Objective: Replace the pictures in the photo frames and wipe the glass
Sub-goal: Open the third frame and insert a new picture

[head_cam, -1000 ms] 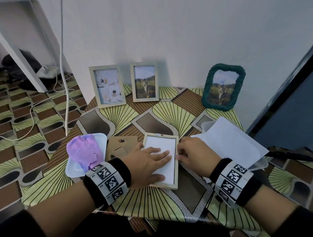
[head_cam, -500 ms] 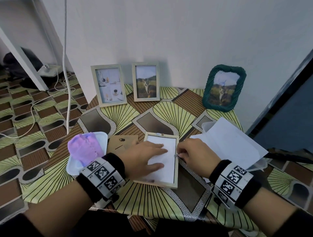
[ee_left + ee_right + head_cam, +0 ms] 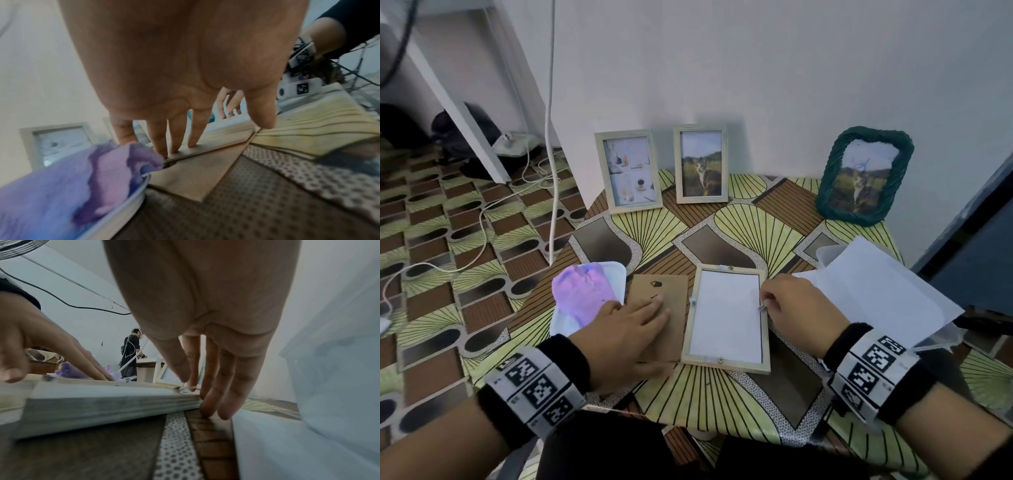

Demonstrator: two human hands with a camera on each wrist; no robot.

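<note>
The left hand (image 3: 626, 334) lies flat on the brown backing board (image 3: 658, 310), with its fingers (image 3: 176, 138) straight and a little spread, their tips pressing on the board. The right hand (image 3: 796, 311) is at the right rail of the open frame (image 3: 727, 317); its thumb and first finger (image 3: 192, 369) come together at a small metal tab (image 3: 761, 308) on that rail, while the other fingers rest, loosely bent, on the desk (image 3: 722, 401) beside the frame.

The open frame lies face down near the front edge of the desk, around the middle, with a white sheet (image 3: 726, 315) inside it. Its long axis runs from the front edge toward the back edge. The backing board lies just left of it, with the same direction.

A white tray (image 3: 616, 274) near the left edge holds a purple cloth (image 3: 582, 298). A clear plastic box (image 3: 828, 255) at the right edge has white papers (image 3: 876, 291) lying over it.

Along the back edge three frames stand upright against the wall: a collage frame (image 3: 628, 171), a cat frame (image 3: 701, 163) and a green woven frame (image 3: 864, 176).
</note>
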